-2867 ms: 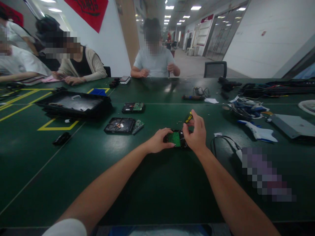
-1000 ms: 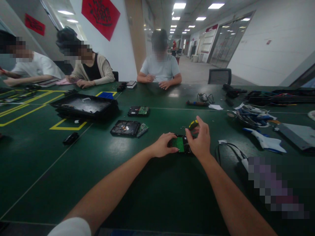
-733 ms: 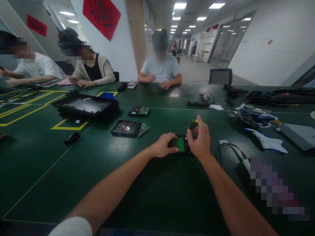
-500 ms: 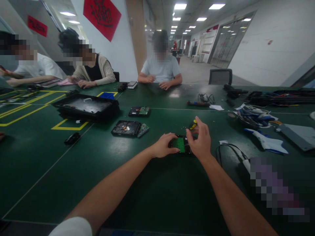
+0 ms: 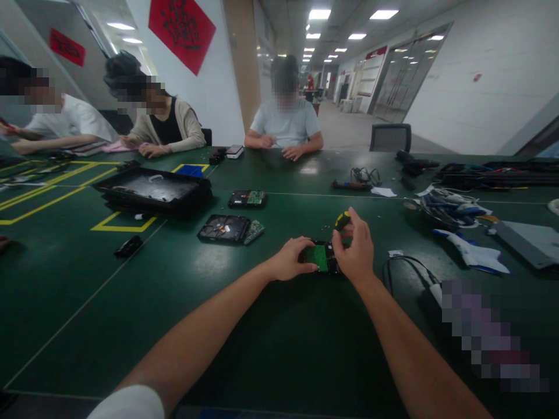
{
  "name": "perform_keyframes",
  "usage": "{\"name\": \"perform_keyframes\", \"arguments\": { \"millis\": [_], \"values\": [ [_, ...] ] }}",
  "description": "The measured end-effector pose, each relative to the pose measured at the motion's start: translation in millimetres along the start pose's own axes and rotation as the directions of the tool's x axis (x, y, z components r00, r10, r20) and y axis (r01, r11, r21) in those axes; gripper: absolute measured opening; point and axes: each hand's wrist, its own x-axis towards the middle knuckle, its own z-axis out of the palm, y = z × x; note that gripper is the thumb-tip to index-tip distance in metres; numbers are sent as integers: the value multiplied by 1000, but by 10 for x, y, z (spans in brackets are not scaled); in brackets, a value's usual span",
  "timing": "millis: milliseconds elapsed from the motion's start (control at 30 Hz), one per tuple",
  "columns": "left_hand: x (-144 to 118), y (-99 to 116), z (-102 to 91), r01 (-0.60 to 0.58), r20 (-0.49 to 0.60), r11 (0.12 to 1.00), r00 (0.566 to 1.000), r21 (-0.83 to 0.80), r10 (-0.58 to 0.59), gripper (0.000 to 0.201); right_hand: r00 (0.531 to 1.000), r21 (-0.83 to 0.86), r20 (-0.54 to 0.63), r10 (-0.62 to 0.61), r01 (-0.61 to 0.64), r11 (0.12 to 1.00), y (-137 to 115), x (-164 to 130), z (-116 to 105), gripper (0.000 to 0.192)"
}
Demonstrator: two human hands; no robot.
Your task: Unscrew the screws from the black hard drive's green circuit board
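Head view: our left hand [image 5: 289, 259] presses flat on the near-left edge of a small hard drive [image 5: 321, 256] lying board-up on the green table [image 5: 271, 343], straight ahead of us; fingers curled narrow, steadying it, not lifting. Our right hand [image 5: 356, 247] is closed around a yellow-and-black screwdriver [image 5: 342, 220], handle up, tip down at the drive's right side; the tip itself is hidden behind the fingers. To do this well, we judge: keep the driver upright and seated, press down while turning, left hand pinning the drive so it can't spin. Containers: a black tray [image 5: 152, 192] sits well to the left, shallow, with a small white piece and some dark bits inside, too blurred to name. An opened drive [image 5: 223, 227] lies near it.
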Motion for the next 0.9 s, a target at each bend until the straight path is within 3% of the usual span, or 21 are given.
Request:
{"name": "perform_keyframes", "arguments": {
  "millis": [500, 900],
  "values": [
    [16, 40, 0, -3, -3, 1000, 1000, -16, 3, 66, 1000, -4, -7, -5, 5, 1000, 28, -2, -2, 67],
    [45, 86, -7, 71, 2, 997, 997, -1, -71, 65, 1000, 15, 0, -1, 1, 1000, 53, -19, 21, 68]
  ]
}}
